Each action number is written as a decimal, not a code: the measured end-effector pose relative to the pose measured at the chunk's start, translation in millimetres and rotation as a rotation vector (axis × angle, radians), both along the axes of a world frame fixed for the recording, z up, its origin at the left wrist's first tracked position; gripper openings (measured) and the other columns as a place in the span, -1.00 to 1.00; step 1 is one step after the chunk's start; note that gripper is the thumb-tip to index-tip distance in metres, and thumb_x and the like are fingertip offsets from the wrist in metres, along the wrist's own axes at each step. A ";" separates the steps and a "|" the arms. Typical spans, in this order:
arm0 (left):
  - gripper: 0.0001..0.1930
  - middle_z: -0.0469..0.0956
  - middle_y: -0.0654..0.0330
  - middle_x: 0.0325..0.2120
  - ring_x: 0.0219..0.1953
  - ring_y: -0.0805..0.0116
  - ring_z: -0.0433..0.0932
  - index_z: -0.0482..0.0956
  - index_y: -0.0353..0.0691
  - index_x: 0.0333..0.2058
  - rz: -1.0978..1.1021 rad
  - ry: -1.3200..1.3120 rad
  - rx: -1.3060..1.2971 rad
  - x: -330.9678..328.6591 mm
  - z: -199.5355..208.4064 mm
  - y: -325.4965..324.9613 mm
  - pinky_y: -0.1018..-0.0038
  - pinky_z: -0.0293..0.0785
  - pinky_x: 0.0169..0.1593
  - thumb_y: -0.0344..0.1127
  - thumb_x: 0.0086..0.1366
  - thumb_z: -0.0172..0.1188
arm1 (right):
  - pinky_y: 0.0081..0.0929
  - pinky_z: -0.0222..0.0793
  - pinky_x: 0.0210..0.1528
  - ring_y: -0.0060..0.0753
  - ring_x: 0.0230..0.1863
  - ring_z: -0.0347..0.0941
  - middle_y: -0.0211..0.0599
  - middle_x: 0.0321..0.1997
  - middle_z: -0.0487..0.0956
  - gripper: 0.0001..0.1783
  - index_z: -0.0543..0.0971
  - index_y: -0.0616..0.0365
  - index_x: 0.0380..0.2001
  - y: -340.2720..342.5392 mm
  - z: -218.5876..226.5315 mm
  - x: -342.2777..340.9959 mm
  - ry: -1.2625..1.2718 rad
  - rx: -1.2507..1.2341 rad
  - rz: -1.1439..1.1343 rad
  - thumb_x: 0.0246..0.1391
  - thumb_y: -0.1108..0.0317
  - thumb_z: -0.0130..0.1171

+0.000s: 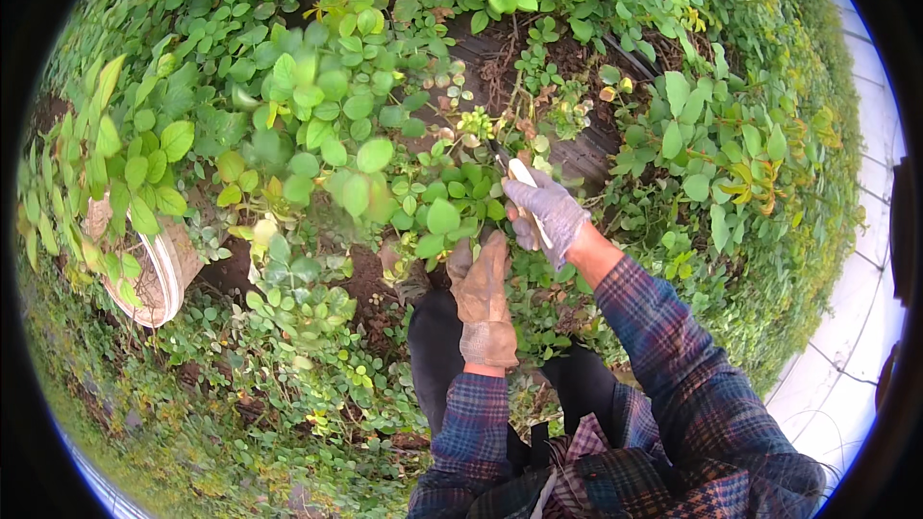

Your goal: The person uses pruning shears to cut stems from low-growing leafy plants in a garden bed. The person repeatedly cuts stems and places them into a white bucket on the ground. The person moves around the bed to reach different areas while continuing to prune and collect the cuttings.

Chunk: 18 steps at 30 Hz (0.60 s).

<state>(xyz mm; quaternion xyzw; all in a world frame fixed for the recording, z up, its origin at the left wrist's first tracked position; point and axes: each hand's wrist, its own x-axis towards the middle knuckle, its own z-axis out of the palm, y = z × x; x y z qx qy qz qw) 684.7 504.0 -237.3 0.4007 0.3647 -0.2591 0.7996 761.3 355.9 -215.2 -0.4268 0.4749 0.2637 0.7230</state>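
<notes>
My right hand [550, 214], in a greyish glove, is closed around a slim tool with a white handle [525, 179]. Its narrow dark tip points up and left into the leaves, beside a small yellow-green cluster [475, 122]. Just below and to the left is my left hand [483, 293], in a soiled tan glove. Thumb and fingers are drawn together at the base of a leafy green stem [444, 217]; the leaves partly hide the fingertips, so the exact grip is hard to see.
Dense low leafy plants [317, 115] surround both hands. A white bucket [165, 274] with soil-like stains stands at the left, partly behind leaves. Dark ground sheeting [588, 149] shows between stems. Pale sheeting crossed by dark lines [856, 279] borders the right side. My dark-clad legs [435, 351] are among the plants.
</notes>
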 end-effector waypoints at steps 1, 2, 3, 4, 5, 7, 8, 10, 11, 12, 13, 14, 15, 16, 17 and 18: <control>-0.52 0.45 0.14 0.11 0.12 0.33 0.51 0.41 -0.37 0.19 -0.072 0.003 0.066 -0.5 -2.2 -0.5 0.48 0.52 0.12 -0.35 0.35 0.25 | -0.44 0.20 -0.76 -0.52 -0.74 0.31 -0.43 -0.56 0.43 -0.48 0.32 0.05 0.21 -1.1 3.0 -2.0 -0.001 -0.002 -0.012 0.25 0.20 0.19; -0.53 0.43 0.14 0.12 0.13 0.34 0.51 0.41 -0.38 0.18 -0.118 -0.045 0.103 -0.7 -4.2 -0.9 0.49 0.53 0.12 -0.35 0.35 0.24 | -0.44 0.18 -0.76 -0.53 -0.74 0.30 -0.44 -0.56 0.42 -0.47 0.31 0.05 0.22 -2.7 5.6 -3.4 0.000 -0.001 -0.024 0.25 0.22 0.19; -0.54 0.42 0.14 0.12 0.13 0.36 0.50 0.42 -0.40 0.18 -0.166 -0.090 0.141 -0.9 -5.3 -1.7 0.50 0.53 0.11 -0.36 0.36 0.24 | -0.46 0.16 -0.77 -0.54 -0.75 0.29 -0.43 -0.56 0.42 -0.46 0.31 0.05 0.22 -6.2 7.9 -3.0 0.012 -0.002 -0.008 0.24 0.23 0.21; -0.55 0.41 0.14 0.12 0.13 0.34 0.50 0.43 -0.40 0.17 -0.168 -0.099 0.156 -0.4 -6.0 -2.4 0.47 0.54 0.11 -0.35 0.36 0.23 | -0.47 0.16 -0.77 -0.54 -0.76 0.29 -0.43 -0.56 0.42 -0.46 0.31 0.04 0.22 -9.1 10.8 -2.7 -0.006 0.009 0.006 0.24 0.23 0.21; -0.56 0.40 0.14 0.13 0.12 0.32 0.51 0.43 -0.40 0.16 -0.169 -0.106 0.171 0.0 -5.8 -2.9 0.44 0.54 0.12 -0.34 0.37 0.22 | -0.48 0.16 -0.76 -0.55 -0.76 0.28 -0.43 -0.56 0.42 -0.46 0.31 0.04 0.21 -11.7 15.1 -2.3 -0.004 0.008 0.025 0.24 0.23 0.21; -0.59 0.42 0.14 0.11 0.11 0.29 0.52 0.45 -0.36 0.15 -0.117 -0.102 0.166 1.2 -3.4 -3.4 0.39 0.54 0.11 -0.32 0.40 0.19 | -0.54 0.13 -0.77 -0.59 -0.76 0.28 -0.45 -0.55 0.43 -0.50 0.36 0.03 0.17 -15.0 27.3 -1.9 0.032 0.099 -0.069 0.21 0.23 0.24; -0.60 0.44 0.14 0.10 0.09 0.27 0.53 0.46 -0.33 0.15 -0.065 -0.088 0.148 1.8 -1.2 -3.3 0.37 0.54 0.11 -0.30 0.41 0.17 | -0.57 0.12 -0.77 -0.61 -0.75 0.29 -0.45 -0.54 0.44 -0.50 0.37 0.03 0.16 -13.0 36.1 -4.3 0.009 0.143 0.014 0.21 0.23 0.25; -0.62 0.48 0.14 0.06 0.07 0.24 0.55 0.47 -0.30 0.15 -0.343 -0.187 0.373 2.8 2.4 -1.8 0.34 0.54 0.12 -0.28 0.43 0.14 | -0.62 0.09 -0.77 -0.65 -0.74 0.30 -0.46 -0.52 0.47 -0.52 0.40 0.02 0.14 -6.1 57.9 -15.6 0.022 0.140 0.167 0.19 0.24 0.27; -0.62 0.50 0.14 0.04 0.06 0.24 0.55 0.47 -0.31 0.15 -0.675 -0.292 0.616 2.4 3.2 -1.1 0.33 0.53 0.13 -0.27 0.43 0.13 | -0.64 0.12 -0.77 -0.68 -0.73 0.30 -0.44 -0.49 0.50 -0.52 0.43 0.05 0.13 4.1 68.8 -28.1 0.072 0.118 0.207 0.18 0.25 0.29; -0.62 0.53 0.14 0.02 0.06 0.23 0.56 0.47 -0.31 0.15 -0.969 -0.367 0.928 1.7 3.2 0.0 0.32 0.53 0.15 -0.26 0.44 0.12 | -0.62 0.20 -0.73 -0.65 -0.70 0.33 -0.42 -0.47 0.51 -0.51 0.42 0.07 0.14 7.7 74.0 -34.8 0.030 0.115 0.276 0.18 0.26 0.28; -0.64 0.57 0.09 -0.04 0.03 0.19 0.58 0.49 -0.29 0.14 -0.920 -0.328 0.909 0.9 1.7 0.1 0.30 0.54 0.10 -0.28 0.45 0.09 | -0.60 0.28 -0.70 -0.62 -0.68 0.36 -0.41 -0.45 0.52 -0.50 0.40 0.07 0.16 8.6 73.6 -38.8 -0.057 0.073 0.196 0.20 0.25 0.27; -0.65 0.57 0.10 -0.04 0.01 0.20 0.58 0.50 -0.30 0.13 -0.742 -0.255 0.687 -0.4 -0.4 0.3 0.31 0.55 0.06 -0.29 0.44 0.09 | -0.57 0.35 -0.67 -0.59 -0.66 0.40 -0.41 -0.43 0.52 -0.49 0.37 0.08 0.17 9.1 71.8 -41.8 -0.035 0.028 0.154 0.21 0.24 0.25; -0.65 0.57 0.10 -0.04 -0.01 0.20 0.59 0.51 -0.30 0.11 -0.511 -0.224 0.527 -1.5 -3.8 -0.9 0.31 0.56 0.02 -0.29 0.43 0.10 | -0.55 0.42 -0.63 -0.55 -0.63 0.44 -0.42 -0.41 0.53 -0.49 0.35 0.08 0.17 7.0 67.1 -42.2 -0.082 0.057 0.070 0.23 0.20 0.23; -0.66 0.56 0.10 -0.04 -0.03 0.21 0.59 0.52 -0.30 0.10 -0.283 -0.225 0.285 -2.7 -7.5 -1.8 0.32 0.56 -0.02 -0.30 0.42 0.10 | -0.53 0.50 -0.59 -0.50 -0.61 0.48 -0.42 -0.39 0.53 -0.49 0.32 0.09 0.17 3.2 59.8 -39.3 -0.083 0.081 -0.017 0.25 0.16 0.20; -0.66 0.39 0.15 0.12 0.04 0.33 0.52 0.52 -0.16 0.15 -0.349 -0.348 0.392 -2.1 -12.5 -1.1 0.48 0.56 -0.09 -0.32 0.44 0.12 | -0.38 0.64 -0.44 -0.40 -0.50 0.56 -0.37 -0.35 0.53 -0.49 0.29 0.10 0.13 -2.6 50.6 -32.5 -0.077 0.161 -0.024 0.27 0.09 0.16; -0.63 0.39 0.14 0.12 0.05 0.35 0.50 0.47 -0.18 0.18 -0.404 -0.403 0.471 -2.0 -16.5 -1.6 0.48 0.55 -0.07 -0.31 0.44 0.13 | -0.18 0.68 -0.25 -0.30 -0.36 0.58 -0.28 -0.29 0.52 -0.55 0.34 0.11 0.05 -5.1 42.2 -25.9 -0.103 0.247 -0.083 0.27 0.07 0.16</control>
